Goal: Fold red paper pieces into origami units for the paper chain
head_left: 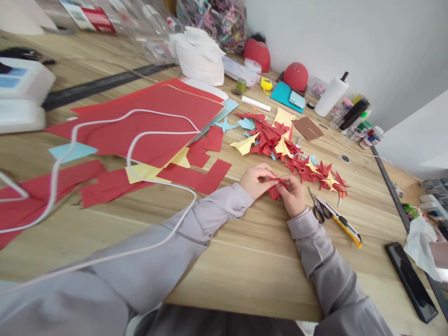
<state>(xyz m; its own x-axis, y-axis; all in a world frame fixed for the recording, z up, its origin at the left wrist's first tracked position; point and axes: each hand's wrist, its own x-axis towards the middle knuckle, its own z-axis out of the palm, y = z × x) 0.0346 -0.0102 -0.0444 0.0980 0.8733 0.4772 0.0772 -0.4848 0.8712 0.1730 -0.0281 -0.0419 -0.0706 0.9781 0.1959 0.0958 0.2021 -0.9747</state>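
Between my two hands is a small piece of folded red paper (275,192), raised or resting just over the wooden table. My left hand (257,181) pinches its upper left side with thumb and fingers. On the other side, my right hand (293,193) grips the paper's right edge, fingers closed. Just beyond the hands lies a heap of folded paper pieces (269,137), mostly red with some yellow and blue, several of them star-shaped. A row of red paper stars (308,169) runs off to the right of that heap.
Scissors (321,208) and a yellow box cutter (346,228) lie right of my right hand. Large red sheets (157,116) and cut strips (182,176) cover the left side. A white cable (140,135) crosses them. A black phone (411,280) rests at the right edge.
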